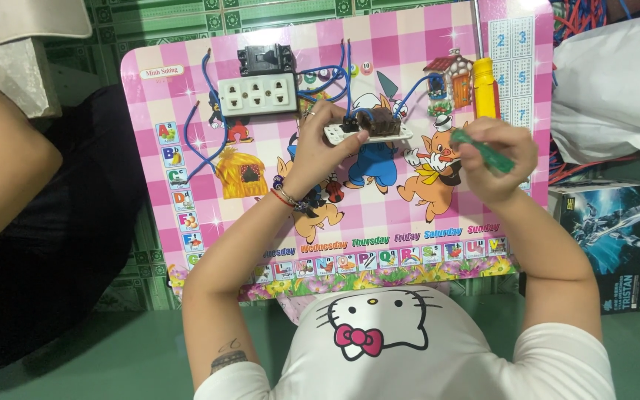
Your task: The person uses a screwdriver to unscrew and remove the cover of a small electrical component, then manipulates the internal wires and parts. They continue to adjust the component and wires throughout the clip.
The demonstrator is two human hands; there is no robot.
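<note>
Fingers of the left hand [318,144] pinch a white switch plate [368,132] just above the pink counter [409,215], wired back upward for access; the right hand [496,159] wraps a green screwdriver [485,150] beside it.

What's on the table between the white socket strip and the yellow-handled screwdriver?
In the head view, blue wires between the socket strip and screwdriver; otherwise bare pink checked tabletop.

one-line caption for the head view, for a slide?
Left hand holds a wired switch plate above a pink checked table; right hand grips a green screwdriver.
</note>
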